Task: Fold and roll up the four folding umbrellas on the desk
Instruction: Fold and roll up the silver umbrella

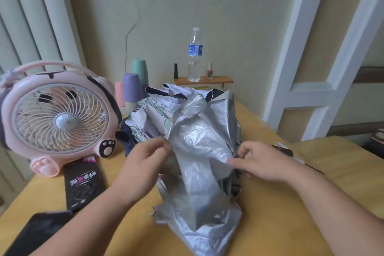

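A silver folding umbrella [197, 162] lies crumpled in the middle of the yellow desk [280, 224], its canopy loose and its dark ribs showing on the right. My left hand [145, 158] pinches a fold of the silver fabric at its left edge. On the right side my right hand [259, 160] pinches another fold of the same canopy. Behind it lies a white umbrella with a green and purple print and a dark inner side [153, 116], unfolded and heaped. Further umbrellas are hidden or not to be told apart in the pile.
A pink desk fan [60, 118] stands at the left. A black printed box [83, 181] and a dark flat thing [39, 230] lie front left. Pastel cups [133, 89] stand behind the pile, and a water bottle [195, 54] stands on a small wooden shelf [220, 79].
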The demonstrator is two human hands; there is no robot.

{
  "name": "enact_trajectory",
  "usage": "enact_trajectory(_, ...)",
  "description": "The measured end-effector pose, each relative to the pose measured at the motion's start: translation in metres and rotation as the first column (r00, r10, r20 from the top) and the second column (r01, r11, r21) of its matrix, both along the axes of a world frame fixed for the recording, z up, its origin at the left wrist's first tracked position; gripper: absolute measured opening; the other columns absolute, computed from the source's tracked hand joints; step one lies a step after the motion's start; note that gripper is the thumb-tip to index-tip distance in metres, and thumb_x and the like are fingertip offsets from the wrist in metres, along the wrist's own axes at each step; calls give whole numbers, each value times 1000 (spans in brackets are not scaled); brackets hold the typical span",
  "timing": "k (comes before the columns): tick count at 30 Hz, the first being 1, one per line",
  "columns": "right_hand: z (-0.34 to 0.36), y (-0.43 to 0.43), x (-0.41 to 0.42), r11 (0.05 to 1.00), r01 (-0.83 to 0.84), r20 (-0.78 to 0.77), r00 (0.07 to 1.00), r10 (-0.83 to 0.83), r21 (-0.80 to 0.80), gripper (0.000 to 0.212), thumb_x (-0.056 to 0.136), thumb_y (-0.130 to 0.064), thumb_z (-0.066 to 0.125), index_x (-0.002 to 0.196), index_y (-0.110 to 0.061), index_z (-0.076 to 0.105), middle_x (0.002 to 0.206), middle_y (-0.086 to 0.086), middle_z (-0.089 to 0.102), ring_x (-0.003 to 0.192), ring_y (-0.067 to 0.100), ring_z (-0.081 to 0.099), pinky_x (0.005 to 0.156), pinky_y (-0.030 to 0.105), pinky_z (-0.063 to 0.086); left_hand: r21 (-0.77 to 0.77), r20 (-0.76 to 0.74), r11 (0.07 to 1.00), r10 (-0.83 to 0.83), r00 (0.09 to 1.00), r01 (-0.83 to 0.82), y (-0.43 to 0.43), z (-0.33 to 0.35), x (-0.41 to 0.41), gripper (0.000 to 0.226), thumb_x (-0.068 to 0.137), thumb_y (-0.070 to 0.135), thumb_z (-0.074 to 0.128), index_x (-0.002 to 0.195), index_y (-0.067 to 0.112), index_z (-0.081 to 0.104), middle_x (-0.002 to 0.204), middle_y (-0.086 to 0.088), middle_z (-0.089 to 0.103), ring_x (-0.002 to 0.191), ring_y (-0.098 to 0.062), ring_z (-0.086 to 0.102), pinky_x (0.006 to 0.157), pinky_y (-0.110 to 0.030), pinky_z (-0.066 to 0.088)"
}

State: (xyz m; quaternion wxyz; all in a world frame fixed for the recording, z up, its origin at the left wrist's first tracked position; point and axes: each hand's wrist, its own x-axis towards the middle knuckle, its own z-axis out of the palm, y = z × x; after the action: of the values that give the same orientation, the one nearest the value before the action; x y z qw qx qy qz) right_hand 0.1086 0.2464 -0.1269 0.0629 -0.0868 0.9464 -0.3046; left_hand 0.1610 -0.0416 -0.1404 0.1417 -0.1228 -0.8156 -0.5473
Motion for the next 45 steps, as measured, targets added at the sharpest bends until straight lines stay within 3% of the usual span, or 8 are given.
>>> enact_trajectory(3, -7, -4, 4, 997, 6, -20, 1000, -4, 78, 56, 70, -67, 79, 83, -17, 57, 61, -8, 57, 54, 11, 46, 56, 29, 36, -205, -186, 944, 220, 958, -257, 11, 20, -10, 37, 84, 62, 69, 95, 28, 61, 96, 11, 62, 94, -10, 58, 82, -33, 46)
enact_trajectory(9, -9, -14, 8, 978, -7, -56, 998, 19, 206, 53, 69, -70, 75, 81, -23, 53, 76, -9, 58, 68, 13, 55, 62, 33, 43, -625, -16, 777, 92, 996, -82, 30, 47, -49, 77, 83, 59, 73, 148, 40, 36, 124, 10, 60, 123, -19, 54, 107, -49, 42)
enact_trajectory(15, -10, -17, 10, 987, -2, -21, 1000, 5, 162, 55, 68, -80, 68, 91, -36, 46, 91, -15, 59, 80, 6, 58, 68, 31, 49, -662, -68, 738, 115, 991, -131, 39, 38, -62, 19, 86, 16, 59, 74, 20, 44, 74, 2, 56, 79, -31, 57, 65, -35, 40)
enact_trajectory(19, -7, -16, 5, 983, 77, -44, 997, -70, 168, 80, 56, -88, 70, 111, -36, 44, 109, -15, 50, 101, 13, 58, 77, 31, 50, -651, -45, 754, 75, 996, -86, 31, 58, -31, 32, 89, 24, 64, 66, 9, 48, 59, 0, 45, 58, -18, 38, 55, -32, 34)
enact_trajectory(23, -8, -22, 0, 978, -202, 95, 976, 197, 48, 26, 72, -51, 81, 87, -41, 61, 78, -21, 66, 70, -4, 62, 58, 16, 52, -779, 155, 619, 33, 987, 101, 24, 62, 12, 50, 90, 48, 66, 64, 12, 45, 54, 1, 37, 54, -16, 33, 52, -31, 31)
enact_trajectory(29, -16, -31, -4, 964, -240, 278, 939, 202, 111, 63, 48, -70, 84, 103, -41, 75, 96, -20, 75, 94, 7, 69, 90, 28, 57, -796, 403, 519, 69, 913, 312, 39, 5, 39, 57, 76, 73, 71, 74, 20, 50, 72, 5, 54, 67, -14, 52, 55, -24, 36)
enact_trajectory(38, 21, -33, 20, 928, -275, 61, 961, 268, 250, 21, 81, -39, 78, 69, -29, 64, 71, -9, 66, 72, 9, 60, 55, 9, 41, -892, -88, 450, -56, 995, -54, 44, -27, 30, 19, 76, 35, 65, 86, 19, 64, 92, -2, 70, 86, -27, 65, 66, -28, 39)
enact_trajectory(45, 195, -18, 24, 925, 81, -554, 819, 150, 371, 26, 80, -41, 75, 70, -21, 61, 64, -1, 56, 58, 11, 51, 46, 23, 37, -505, -739, 718, -72, 670, -479, 60, 113, -27, 20, 60, 17, 66, 53, 21, 47, 54, -8, 55, 51, -29, 49, 55, -29, 35)
